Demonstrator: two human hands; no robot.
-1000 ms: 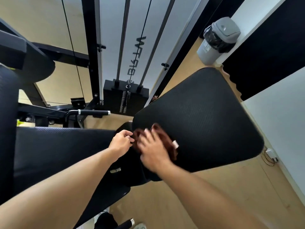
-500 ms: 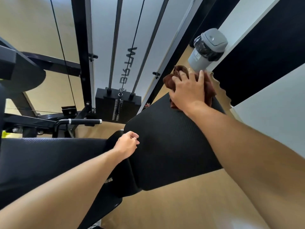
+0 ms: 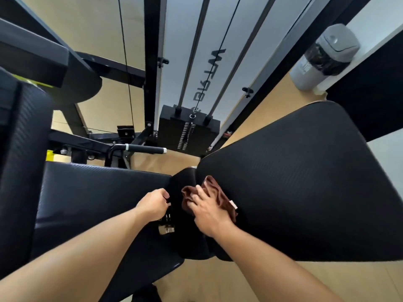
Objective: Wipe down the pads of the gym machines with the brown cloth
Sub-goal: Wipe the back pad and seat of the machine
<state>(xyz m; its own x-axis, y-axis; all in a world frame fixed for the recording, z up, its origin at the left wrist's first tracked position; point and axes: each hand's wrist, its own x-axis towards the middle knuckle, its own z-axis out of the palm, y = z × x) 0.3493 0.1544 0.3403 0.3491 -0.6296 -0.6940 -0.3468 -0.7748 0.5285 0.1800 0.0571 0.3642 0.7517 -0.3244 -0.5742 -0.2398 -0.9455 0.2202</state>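
A large black pad (image 3: pixel 305 182) of the gym machine fills the right half of the head view. My right hand (image 3: pixel 209 211) presses the crumpled brown cloth (image 3: pixel 220 194) flat against the pad's near left corner, fingers spread over it. A white tag shows at the cloth's right edge. My left hand (image 3: pixel 152 204) is curled at the gap between this pad and the long black seat pad (image 3: pixel 91 199) to the left, fingers closed near a metal bracket (image 3: pixel 166 223). Whether it grips anything is hidden.
A black weight stack (image 3: pixel 188 132) with guide rods and cable stands ahead. A black handle bar (image 3: pixel 144 149) sticks out over the seat pad. A grey bin (image 3: pixel 325 57) stands at the far right by the wall. Wooden floor lies below.
My right hand has drawn the brown cloth back from the pad's far edge to its near left corner. My left hand has stayed by the gap.
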